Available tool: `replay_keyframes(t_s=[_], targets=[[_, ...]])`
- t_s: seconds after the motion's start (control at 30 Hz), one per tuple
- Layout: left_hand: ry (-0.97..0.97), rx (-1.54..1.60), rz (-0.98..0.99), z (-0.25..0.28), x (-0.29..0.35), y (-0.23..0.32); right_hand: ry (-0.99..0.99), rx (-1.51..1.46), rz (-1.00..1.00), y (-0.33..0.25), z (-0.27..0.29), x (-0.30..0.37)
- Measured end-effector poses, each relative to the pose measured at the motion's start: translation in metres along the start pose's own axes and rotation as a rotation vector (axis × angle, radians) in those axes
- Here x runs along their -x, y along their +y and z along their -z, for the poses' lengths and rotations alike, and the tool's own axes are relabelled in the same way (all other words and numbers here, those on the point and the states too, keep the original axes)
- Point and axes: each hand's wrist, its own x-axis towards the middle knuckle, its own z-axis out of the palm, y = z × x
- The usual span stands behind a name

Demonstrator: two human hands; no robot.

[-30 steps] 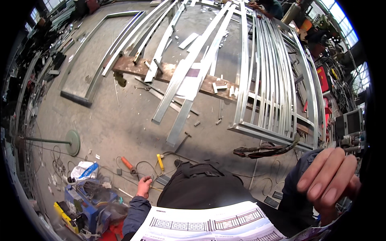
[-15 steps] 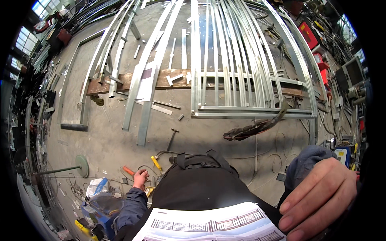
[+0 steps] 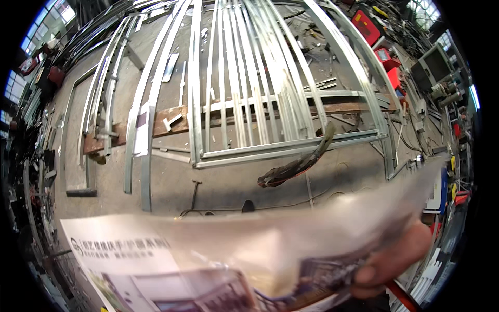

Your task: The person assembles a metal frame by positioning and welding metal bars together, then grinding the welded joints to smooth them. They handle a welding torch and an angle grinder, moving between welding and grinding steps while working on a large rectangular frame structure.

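A printed catalogue page [image 3: 202,244] spreads across the lower part of the head view, blurred by motion. Coloured pictures of railings and a room are on it, with dark lettering at its upper left. At its right side, my right hand [image 3: 397,260] is closed on the page, fingers bent and smeared. The page's upper right corner curls up past that hand. Just below the hand shows a dark red edge or stick [image 3: 403,296] whose kind I cannot make out. My left hand does not show.
Beyond the page lies a large frame of silvery metal bars [image 3: 291,143] across a brown wooden plank [image 3: 169,122]. A dark cable bundle [image 3: 291,169] hangs over its near rail. A hammer [image 3: 195,193] lies on the concrete floor. Red cases [image 3: 366,27] stand at far right.
The catalogue has come up from my lap and fills the lower view, a different page showing. My right hand has gone from above its corner to holding it. My left hand has left view.
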Motion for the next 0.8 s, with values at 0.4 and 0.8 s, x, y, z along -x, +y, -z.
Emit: replay_keyframes(t_s=[0.4,0.8], targets=[[-0.264,-0.536,0.000,0.039,-0.033,0.070,0.459,-0.185,-0.030,0.127,0.019,0.011],[-0.692,-0.564,-1.071,-0.215,0.051,0.394,1.262,0.343,-0.473,0.107,-0.061,0.269]])
